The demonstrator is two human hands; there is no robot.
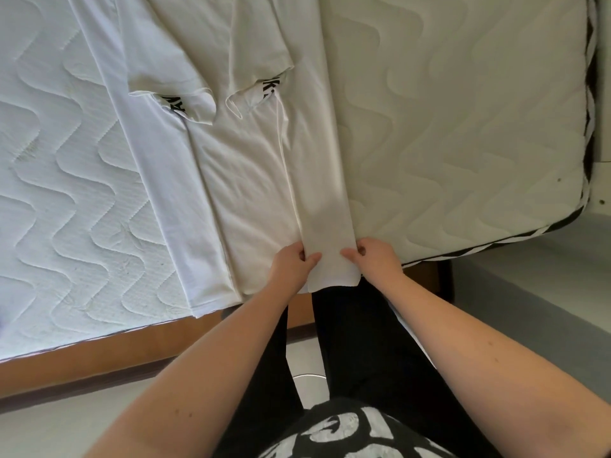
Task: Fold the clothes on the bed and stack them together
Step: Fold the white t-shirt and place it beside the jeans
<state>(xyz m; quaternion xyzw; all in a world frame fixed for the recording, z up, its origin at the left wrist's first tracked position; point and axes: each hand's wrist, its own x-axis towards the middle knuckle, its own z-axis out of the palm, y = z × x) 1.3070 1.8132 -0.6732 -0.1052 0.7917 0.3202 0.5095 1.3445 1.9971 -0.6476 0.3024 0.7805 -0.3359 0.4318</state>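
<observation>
A white T-shirt [244, 180] lies lengthwise on the mattress, both sides folded in toward the middle, sleeves with black lettering at the far end. Its right side forms a narrow folded strip [325, 223] that runs to the bed's near edge and hangs slightly over it. My left hand [292, 264] pinches the strip's left edge near the hem. My right hand [375, 256] pinches the strip's right edge at the same height. Both thumbs lie on top of the fabric.
The quilted white mattress [463, 143] extends on both sides of the shirt. Its dark-trimmed corner [585, 180] is at the right. A wooden bed frame [99, 355] runs below the near edge. My black-clad legs stand against the bed over a pale floor.
</observation>
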